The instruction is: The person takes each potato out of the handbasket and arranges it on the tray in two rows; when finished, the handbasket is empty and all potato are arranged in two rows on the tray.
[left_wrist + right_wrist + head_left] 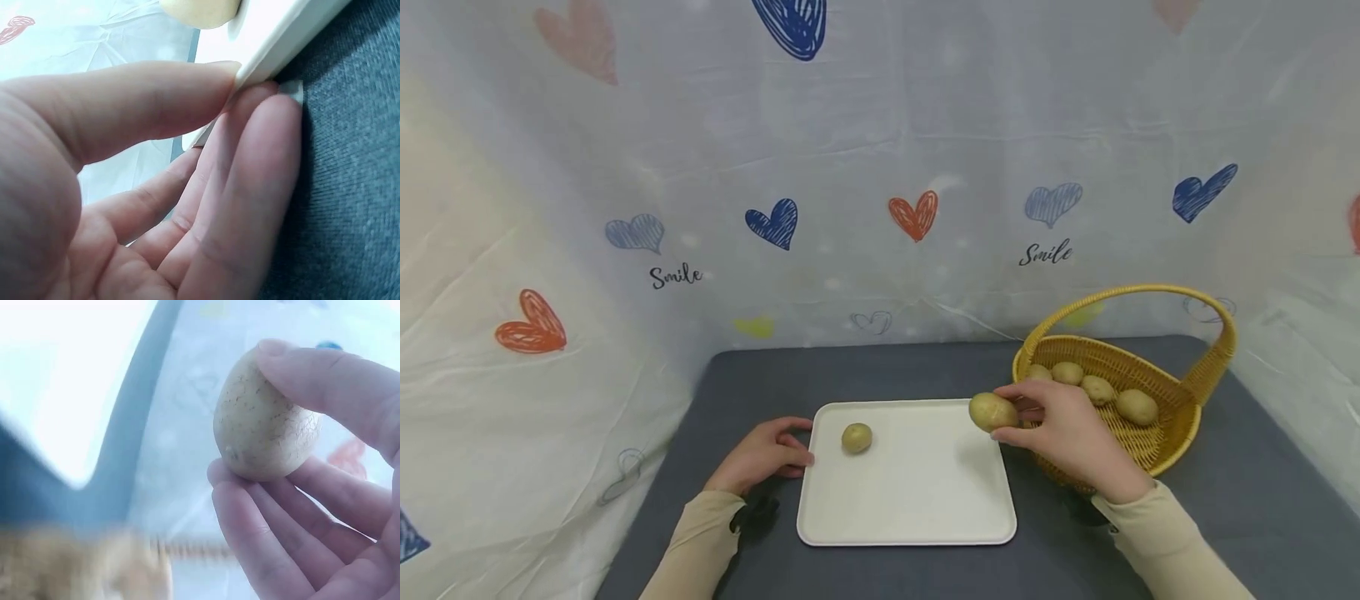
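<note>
My right hand (1067, 429) holds a potato (993, 412) between thumb and fingertips, raised over the right edge of the white tray (910, 533). The right wrist view shows this potato (265, 422) with speckled, pale skin, the thumb on its top and the fingers under it. At the tray's left side, my left hand (763, 458) pinches the rim, its thumb on top and fingers against the outer side in the left wrist view. A smaller potato (857, 437) lies on the tray near its upper left corner.
A yellow wicker basket (1180, 433) with a tall handle stands at the right, just behind my right hand. Several potatoes (1137, 407) lie in it. The dark grey tabletop (880, 575) meets a heart-patterned curtain (850, 275) at the back.
</note>
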Available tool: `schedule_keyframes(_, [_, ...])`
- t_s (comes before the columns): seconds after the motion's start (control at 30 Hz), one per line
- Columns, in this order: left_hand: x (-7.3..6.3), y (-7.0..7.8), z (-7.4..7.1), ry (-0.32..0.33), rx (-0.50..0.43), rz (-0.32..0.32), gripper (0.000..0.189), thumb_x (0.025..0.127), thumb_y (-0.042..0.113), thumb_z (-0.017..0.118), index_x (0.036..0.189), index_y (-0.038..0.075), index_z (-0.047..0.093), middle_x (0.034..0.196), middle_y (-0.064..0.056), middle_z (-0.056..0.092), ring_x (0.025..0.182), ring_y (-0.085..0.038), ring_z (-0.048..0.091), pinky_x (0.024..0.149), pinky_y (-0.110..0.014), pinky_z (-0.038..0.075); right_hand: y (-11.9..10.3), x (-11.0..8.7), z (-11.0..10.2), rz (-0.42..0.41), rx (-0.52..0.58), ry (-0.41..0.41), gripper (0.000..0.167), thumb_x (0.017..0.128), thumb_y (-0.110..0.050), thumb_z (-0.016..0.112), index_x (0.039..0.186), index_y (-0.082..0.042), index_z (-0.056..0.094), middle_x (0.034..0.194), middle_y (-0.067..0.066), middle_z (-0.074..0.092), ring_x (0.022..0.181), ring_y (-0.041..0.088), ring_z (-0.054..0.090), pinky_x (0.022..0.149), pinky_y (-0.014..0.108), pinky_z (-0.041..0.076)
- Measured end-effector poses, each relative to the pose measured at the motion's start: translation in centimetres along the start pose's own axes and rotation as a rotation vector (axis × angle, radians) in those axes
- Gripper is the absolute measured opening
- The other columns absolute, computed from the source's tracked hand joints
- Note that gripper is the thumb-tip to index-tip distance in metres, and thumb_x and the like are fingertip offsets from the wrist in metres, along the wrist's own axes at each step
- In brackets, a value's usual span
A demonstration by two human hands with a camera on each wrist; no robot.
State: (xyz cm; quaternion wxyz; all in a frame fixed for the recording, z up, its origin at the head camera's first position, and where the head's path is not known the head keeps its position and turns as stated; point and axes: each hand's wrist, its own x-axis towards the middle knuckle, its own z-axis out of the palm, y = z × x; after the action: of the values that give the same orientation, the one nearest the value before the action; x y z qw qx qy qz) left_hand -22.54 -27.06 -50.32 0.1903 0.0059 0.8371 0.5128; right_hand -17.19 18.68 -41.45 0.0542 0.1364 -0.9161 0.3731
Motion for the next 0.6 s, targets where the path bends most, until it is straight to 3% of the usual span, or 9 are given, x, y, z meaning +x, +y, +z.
schedule_keyframes(0.2, [-0.1, 0.0, -0.2, 0.007, 0.002, 0.001, 0.071, 0.088, 0.016, 0.089, 0.152, 0.008, 0.059, 0.1, -0.012, 0.077, 0.088, -0.022, 0.077, 0.082, -0.04, 0.069, -0.6, 2.6, 4.7, -0.033, 0.056, -0.029, 0.048, 0.084, -0.026, 0.096, 0.126, -0.012, 0.078, 0.118, 0.002, 0.076, 0.104, 0.018, 0.077, 0.09, 0.037, 0.067])
schedule_keyframes(0.37, [-0.1, 0.2, -0.1, 0.019, 0.01, 0.001, 0.069, 0.088, 0.015, 0.089, 0.15, 0.008, 0.061, 0.098, -0.012, 0.076, 0.085, -0.022, 0.077, 0.079, -0.039, 0.069, 0.1, 4.4, 8.4, -0.006, 0.104, -0.052, 0.046, 0.082, -0.02, 0.097, 0.123, -0.01, 0.079, 0.116, 0.003, 0.077, 0.103, 0.018, 0.076, 0.091, 0.036, 0.067])
schedule_keyframes(0.6, [-0.3, 0.6, 0.5, 0.067, -0.01, -0.03, 0.055, 0.094, 0.015, 0.084, 0.145, 0.008, 0.065, 0.095, -0.012, 0.075, 0.079, -0.02, 0.077, 0.072, -0.037, 0.069, 0.2, 5.6, 11.7, -0.009, 0.145, -0.098, 0.048, 0.078, -0.013, 0.098, 0.122, -0.007, 0.08, 0.115, 0.007, 0.078, 0.101, 0.019, 0.076, 0.086, 0.033, 0.067])
